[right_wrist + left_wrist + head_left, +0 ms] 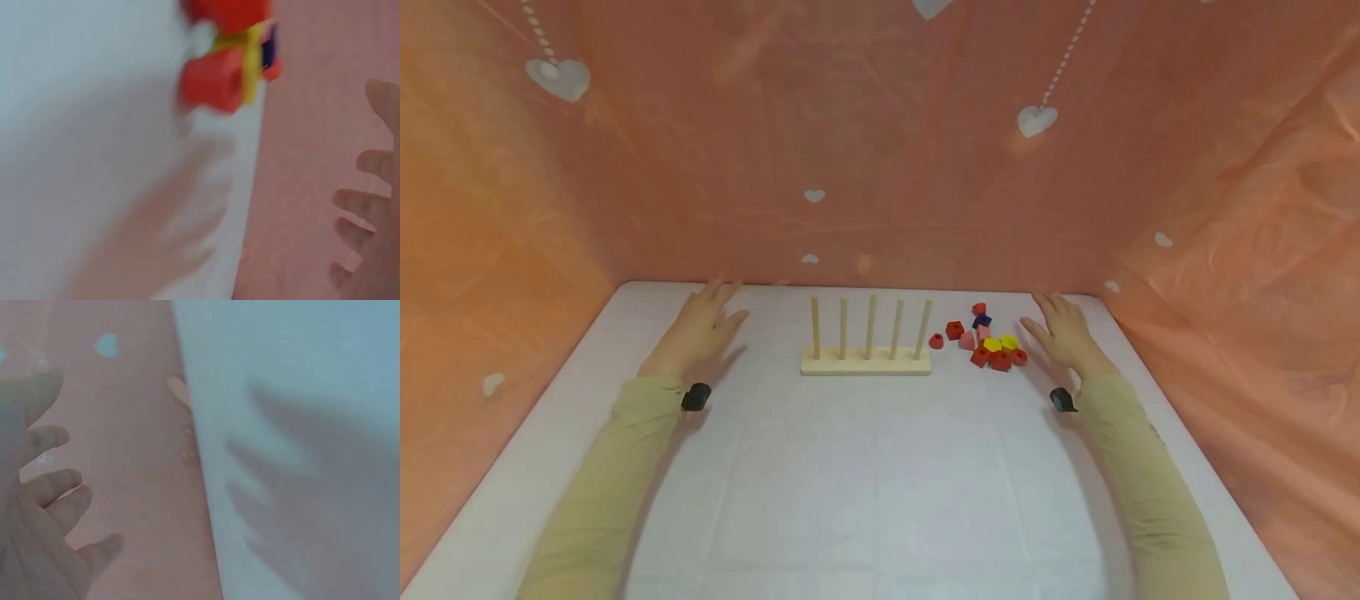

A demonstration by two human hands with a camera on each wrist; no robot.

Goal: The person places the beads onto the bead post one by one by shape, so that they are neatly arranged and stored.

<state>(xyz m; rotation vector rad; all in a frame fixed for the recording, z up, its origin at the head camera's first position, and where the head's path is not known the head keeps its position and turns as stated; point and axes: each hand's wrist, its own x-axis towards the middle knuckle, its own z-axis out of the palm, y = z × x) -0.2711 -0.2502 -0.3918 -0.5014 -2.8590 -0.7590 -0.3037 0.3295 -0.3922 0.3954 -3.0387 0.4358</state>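
Note:
A wooden peg stand (865,363) with several upright pegs stands near the back of the white table, its pegs bare. To its right lies a loose group of small blocks: red blocks (1000,361), yellow blocks (992,345), pink ones (967,341) and a dark purple one (982,321). My left hand (694,332) hovers over the table left of the stand, fingers spread and holding nothing. Just right of the blocks is my right hand (1064,335), also raised with fingers apart and nothing in it. A red block (215,80) appears blurred in the right wrist view.
A white cloth covers the table (880,483). Behind it and on both sides hangs an orange curtain (865,150) with white hearts, meeting the table's back edge. Dark wrist cameras (696,397) sit on both sleeves.

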